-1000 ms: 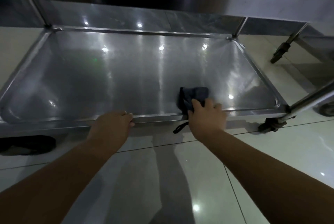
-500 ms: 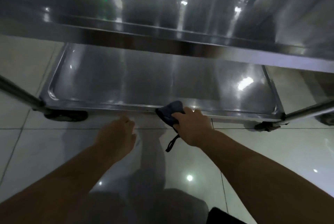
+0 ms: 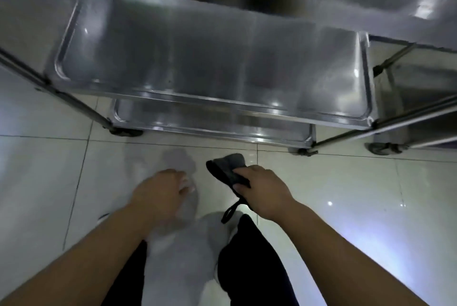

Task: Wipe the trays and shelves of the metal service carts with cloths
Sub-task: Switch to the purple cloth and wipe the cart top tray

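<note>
Right hand (image 3: 264, 194) grips dark cloth (image 3: 228, 169) – clear of the cart shelf (image 3: 210, 63); left hand (image 3: 158, 194) loosely curled, holding nothing.

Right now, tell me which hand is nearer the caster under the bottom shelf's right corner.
Right. The right hand, holding the dark cloth, is just short of the caster, slightly to its left; the left hand, empty, is much farther left.

Glossy pale floor tiles (image 3: 358, 194) beneath dark trouser legs (image 3: 247, 268)
</note>
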Motion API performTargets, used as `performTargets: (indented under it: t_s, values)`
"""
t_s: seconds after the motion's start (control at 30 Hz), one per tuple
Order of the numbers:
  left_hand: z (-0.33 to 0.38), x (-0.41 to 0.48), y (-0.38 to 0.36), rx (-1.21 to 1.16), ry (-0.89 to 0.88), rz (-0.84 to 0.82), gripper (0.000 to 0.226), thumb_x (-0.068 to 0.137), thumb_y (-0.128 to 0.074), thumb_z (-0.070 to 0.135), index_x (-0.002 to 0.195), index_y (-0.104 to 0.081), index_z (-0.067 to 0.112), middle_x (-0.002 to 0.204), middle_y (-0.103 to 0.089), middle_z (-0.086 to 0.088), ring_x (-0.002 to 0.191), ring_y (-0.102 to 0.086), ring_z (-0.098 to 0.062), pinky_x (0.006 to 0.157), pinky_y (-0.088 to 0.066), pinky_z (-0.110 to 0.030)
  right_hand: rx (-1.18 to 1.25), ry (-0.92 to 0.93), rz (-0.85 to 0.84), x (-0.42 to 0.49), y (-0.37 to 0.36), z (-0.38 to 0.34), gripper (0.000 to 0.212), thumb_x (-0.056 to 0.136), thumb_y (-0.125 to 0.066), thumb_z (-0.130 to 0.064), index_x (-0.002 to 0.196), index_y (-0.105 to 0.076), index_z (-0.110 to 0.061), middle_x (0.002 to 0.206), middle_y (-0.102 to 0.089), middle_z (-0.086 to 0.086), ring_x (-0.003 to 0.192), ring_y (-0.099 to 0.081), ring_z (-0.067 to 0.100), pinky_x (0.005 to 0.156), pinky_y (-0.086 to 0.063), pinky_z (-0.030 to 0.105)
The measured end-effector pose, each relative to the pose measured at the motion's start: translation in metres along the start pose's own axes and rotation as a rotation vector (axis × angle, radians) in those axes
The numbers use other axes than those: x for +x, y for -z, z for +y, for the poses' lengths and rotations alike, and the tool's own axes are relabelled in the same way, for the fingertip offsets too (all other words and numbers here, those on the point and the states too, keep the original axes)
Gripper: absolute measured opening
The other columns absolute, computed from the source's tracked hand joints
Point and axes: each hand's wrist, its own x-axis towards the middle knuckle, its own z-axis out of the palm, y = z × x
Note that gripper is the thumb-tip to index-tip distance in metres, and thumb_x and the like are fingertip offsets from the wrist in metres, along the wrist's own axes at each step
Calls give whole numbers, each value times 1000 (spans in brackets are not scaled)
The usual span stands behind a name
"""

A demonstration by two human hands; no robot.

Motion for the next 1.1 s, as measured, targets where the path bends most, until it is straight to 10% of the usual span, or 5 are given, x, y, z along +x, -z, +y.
performTargets:
  t_s: [0.2,0.4,0.63,0.83,1.1]
  values:
    - [84,-84,81,-362,-9,263,22,91,-53,36,102,-64,20,91,-62,11,83,-59,-5,69,-45,-24,219,119,195,-106,93,-24,43,91,-57,-32,134,-51,-29,132,-52,-4,114,-48,23,95,-41,35]
    - [160,-140,142,-845,-118,299,20,89,-50,45,109,-48,48,99,-63,15,83,-65,-4,70,-49,-21,326,243,376,-186,157,-54,47,85,-67,-30,131,-56,-25,129,-53,-8,115,-48,14,98,-40,30]
    - [186,-178,199,-1168,-298,227,15,86,-63,9,96,-65,20,85,-72,-3,82,-70,-23,67,-59,-33,594,199,420,-241,184,-90,57,65,-82,-40,118,-62,-40,111,-58,-25,103,-56,-2,90,-45,16]
    - [177,-202,221,-1130,-407,71,29,82,-60,-8,105,-62,10,90,-70,-9,77,-70,-18,65,-58,-28,913,172,343,-291,194,-96,52,65,-82,-32,113,-66,-40,115,-68,-8,104,-65,12,88,-54,32]
    - [211,-212,224,-611,-542,123,31,81,-64,-4,99,-61,21,101,-64,-1,84,-63,-10,74,-53,-16,996,14,711,-344,211,-84,31,90,-55,3,94,-69,-24,90,-74,1,86,-70,18,76,-55,30]
